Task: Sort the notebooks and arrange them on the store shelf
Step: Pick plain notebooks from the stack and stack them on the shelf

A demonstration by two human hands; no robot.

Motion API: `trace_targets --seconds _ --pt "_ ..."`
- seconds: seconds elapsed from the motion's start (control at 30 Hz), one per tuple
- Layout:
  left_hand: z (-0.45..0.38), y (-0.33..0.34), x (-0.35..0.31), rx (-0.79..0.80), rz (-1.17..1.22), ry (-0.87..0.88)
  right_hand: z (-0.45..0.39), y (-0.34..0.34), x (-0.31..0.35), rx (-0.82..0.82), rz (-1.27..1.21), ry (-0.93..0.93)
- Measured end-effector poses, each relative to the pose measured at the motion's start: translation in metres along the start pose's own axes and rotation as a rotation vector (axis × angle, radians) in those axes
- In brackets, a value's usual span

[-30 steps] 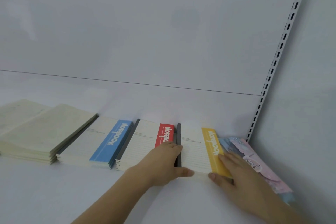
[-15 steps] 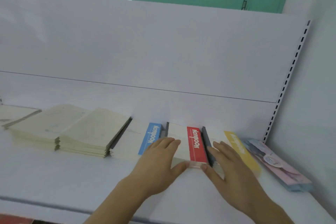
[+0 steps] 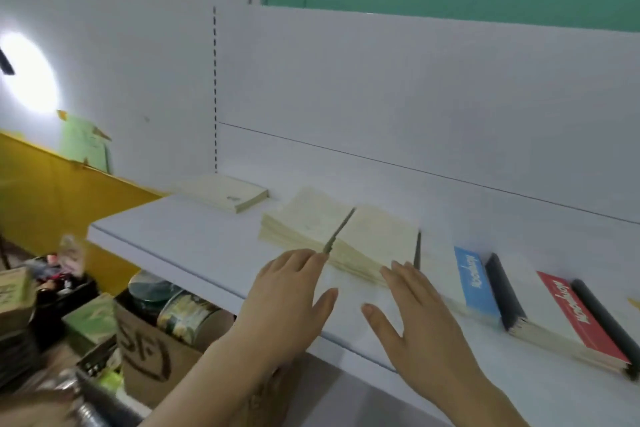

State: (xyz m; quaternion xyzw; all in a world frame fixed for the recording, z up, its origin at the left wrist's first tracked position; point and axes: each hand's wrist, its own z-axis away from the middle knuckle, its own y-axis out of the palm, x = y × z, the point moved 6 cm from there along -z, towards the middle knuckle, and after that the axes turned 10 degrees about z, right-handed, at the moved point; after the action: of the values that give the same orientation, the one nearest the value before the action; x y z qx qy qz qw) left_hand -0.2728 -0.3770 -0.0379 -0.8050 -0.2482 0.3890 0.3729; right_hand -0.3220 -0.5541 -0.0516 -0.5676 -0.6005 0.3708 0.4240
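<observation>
Stacks of notebooks lie in a row on the white shelf (image 3: 194, 236). Two cream stacks (image 3: 346, 236) sit side by side in the middle, with another cream stack (image 3: 225, 196) at the far left. To the right lie the blue-banded stack (image 3: 471, 284) and the red-banded stack (image 3: 568, 315). My left hand (image 3: 287, 295) hovers with straight fingers near the front of the left cream stack. My right hand (image 3: 415, 319) is spread flat just before the right cream stack. Neither hand holds anything.
Below the shelf's left end stands a cardboard box (image 3: 152, 354) with round tins (image 3: 180, 308) in it, among other clutter on the floor. A yellow wall panel (image 3: 52, 204) is at left. The slotted upright (image 3: 215, 87) marks the shelf's left edge.
The view has swung left along the shelf. Both hands moved from the red and yellow notebook stacks to the cream stacks.
</observation>
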Motion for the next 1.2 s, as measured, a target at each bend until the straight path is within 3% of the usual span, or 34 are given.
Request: trace_targets --seconds 0.23,0.57,0.87,1.2 --pt "-0.007 -0.053 0.117 -0.017 -0.058 -0.133 -0.086 0.043 0.107 0.013 -0.027 -0.154" --pt "-0.088 -0.103 0.240 -0.028 -0.166 -0.176 -0.229 0.094 0.206 -0.008 0.055 -0.259" --pt "-0.149 -0.106 0.348 -0.006 -0.124 -0.165 -0.303 0.157 0.257 0.117 0.191 -0.212" --pt "-0.212 -0.081 0.431 0.257 -0.159 0.079 -0.351 0.216 0.273 0.197 0.249 0.014"
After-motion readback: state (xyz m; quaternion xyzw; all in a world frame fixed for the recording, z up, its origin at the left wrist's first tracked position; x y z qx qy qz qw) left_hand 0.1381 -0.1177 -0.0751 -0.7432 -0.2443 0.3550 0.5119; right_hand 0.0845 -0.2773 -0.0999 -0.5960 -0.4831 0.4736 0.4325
